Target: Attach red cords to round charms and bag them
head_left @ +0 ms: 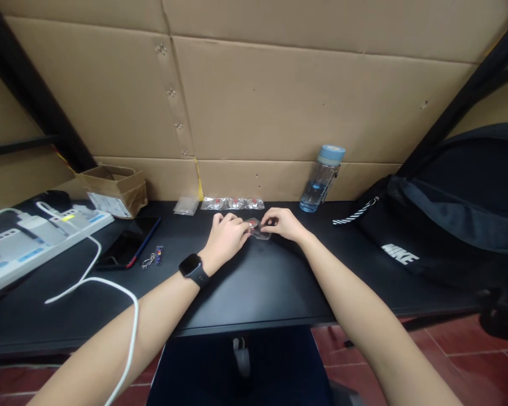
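Between my hands, low over the black desk, is a small clear plastic bag (260, 232) with something red and dark inside. My left hand (227, 237), with a black watch on its wrist, pinches the bag's left side. The fingers of my right hand (284, 222) are closed on its right side. Just behind, against the cardboard wall, lie several similar clear packets (232, 203) with red marks in a row. To their left is a little stack of clear plastic bags (186, 206). What exactly is inside the held bag is too small to tell.
A water bottle (322, 179) stands at the back, right of my hands. On the right sits a black backpack (440, 225). Leftward are a small cardboard box (114, 189), a phone (131, 242), a keychain (154, 256), a power strip (46, 237) and a white cable (110, 282) crossing my left forearm.
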`<state>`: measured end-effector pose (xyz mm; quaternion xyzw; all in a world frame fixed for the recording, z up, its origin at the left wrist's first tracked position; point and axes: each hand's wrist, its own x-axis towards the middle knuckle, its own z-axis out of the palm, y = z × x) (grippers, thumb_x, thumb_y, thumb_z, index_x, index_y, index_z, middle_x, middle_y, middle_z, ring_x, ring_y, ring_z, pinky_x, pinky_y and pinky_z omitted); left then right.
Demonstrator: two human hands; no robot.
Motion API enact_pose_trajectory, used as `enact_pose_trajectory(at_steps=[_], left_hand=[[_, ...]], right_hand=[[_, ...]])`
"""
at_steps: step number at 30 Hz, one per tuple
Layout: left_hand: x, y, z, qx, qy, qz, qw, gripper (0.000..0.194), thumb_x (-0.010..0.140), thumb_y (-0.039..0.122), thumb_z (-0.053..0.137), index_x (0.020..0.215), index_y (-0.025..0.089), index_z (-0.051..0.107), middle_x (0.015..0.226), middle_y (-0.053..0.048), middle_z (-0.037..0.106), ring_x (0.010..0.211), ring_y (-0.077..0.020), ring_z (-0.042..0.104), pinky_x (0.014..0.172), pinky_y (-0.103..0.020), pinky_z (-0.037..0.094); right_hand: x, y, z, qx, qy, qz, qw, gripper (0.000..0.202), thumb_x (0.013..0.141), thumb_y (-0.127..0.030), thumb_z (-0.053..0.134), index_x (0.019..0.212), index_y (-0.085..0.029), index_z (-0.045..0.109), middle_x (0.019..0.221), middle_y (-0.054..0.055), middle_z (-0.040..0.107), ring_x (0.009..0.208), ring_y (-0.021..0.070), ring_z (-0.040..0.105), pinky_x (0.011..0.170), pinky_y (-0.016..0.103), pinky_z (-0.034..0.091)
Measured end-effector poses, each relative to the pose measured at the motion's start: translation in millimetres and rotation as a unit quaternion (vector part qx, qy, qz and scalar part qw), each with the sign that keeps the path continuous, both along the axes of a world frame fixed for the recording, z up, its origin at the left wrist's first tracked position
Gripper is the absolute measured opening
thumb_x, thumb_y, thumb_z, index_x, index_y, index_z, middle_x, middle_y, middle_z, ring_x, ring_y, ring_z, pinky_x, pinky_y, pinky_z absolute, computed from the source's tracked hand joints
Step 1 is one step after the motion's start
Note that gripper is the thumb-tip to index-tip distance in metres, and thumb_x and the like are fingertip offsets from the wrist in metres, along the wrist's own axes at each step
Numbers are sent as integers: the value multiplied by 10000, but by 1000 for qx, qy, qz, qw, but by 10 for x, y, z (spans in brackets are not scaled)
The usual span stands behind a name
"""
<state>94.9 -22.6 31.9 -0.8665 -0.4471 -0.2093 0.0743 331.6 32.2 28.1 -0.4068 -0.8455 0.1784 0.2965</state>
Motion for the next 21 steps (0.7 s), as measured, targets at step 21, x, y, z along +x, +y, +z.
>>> enact_pose_trajectory(at_steps=[21], left_hand=[[-10, 142, -101, -120, -101, 97, 983, 376, 961, 413, 535, 696, 233, 731, 1132, -41, 704, 1104, -304, 488, 859, -474, 356]], right_hand=[[-76, 23, -37, -60, -110, -78, 989, 306, 905, -234, 568, 645, -167, 716, 744, 39, 699, 745, 168, 622, 735, 262, 445]])
